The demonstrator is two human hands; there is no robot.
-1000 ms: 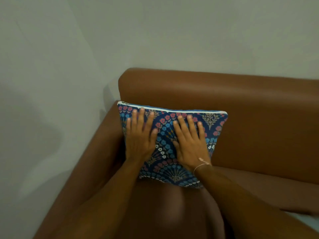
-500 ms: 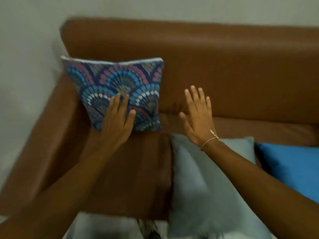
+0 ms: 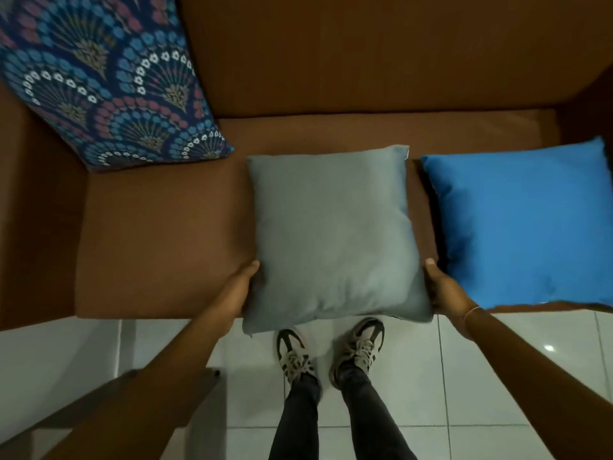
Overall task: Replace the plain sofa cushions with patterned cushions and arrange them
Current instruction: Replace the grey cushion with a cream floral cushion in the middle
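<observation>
White floor tiles (image 3: 464, 376) filled the bottom of the view, with the person's two sneakers (image 3: 331, 350) planted on them directly below the gripped cushion, toes just under its overhanging front edge. Off to the left of the grip, low in the view, a brown wooden piece of furniture (image 3: 139, 403) stood on the tiles, partly behind the left forearm. The left hand (image 3: 237, 290) pressed against the left side of the plain grey cushion (image 3: 331, 234) near its front corner, and the right hand (image 3: 446, 290), a thin bracelet at its wrist, pressed against the right side; both held the cushion clasped between them. That cushion lay flat on the seat of the brown sofa (image 3: 159, 234), its front edge hanging over the seat's lip. Just right of the right hand, a plain blue cushion (image 3: 527, 227) lay flat on the seat, beside the grey one but apart from it. Beyond and left of the grip, the patterned cushion (image 3: 106, 81), navy with blue and pink fan shapes, leaned in the sofa's far left corner against the backrest.
</observation>
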